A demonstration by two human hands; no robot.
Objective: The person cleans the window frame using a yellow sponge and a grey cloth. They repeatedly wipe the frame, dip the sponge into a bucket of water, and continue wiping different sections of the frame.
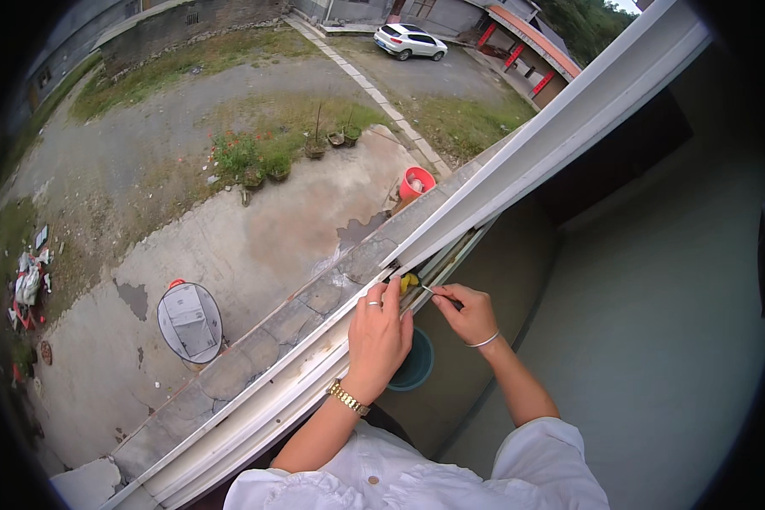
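Fingers of the left hand (377,327) curl together over a yellow cloth (409,281) pressed into the white window track (314,357), a ring on one finger and a gold watch (347,397) at the wrist; those of the right hand (467,312) pinch a thin, pale tool (433,292) whose tip points into the same track, just beside the cloth. One bracelet circles the right wrist. Both forearms emerge from white sleeves at the lower edge. Below the hands, inside the wall, sits one round teal basin (416,361), partly hidden by the left hand. Outside, far below the sill, lies a concrete yard: one red bucket (416,182) near the ledge, one round grey table or cover (189,321) seen from above, four or so potted plants (314,146) in a loose row by the grass, and a heap of mixed litter and wrappers (27,285) at the left edge, too small to count. One white car (410,41) stands on the drive at the top, near a building with red pillars (512,53).
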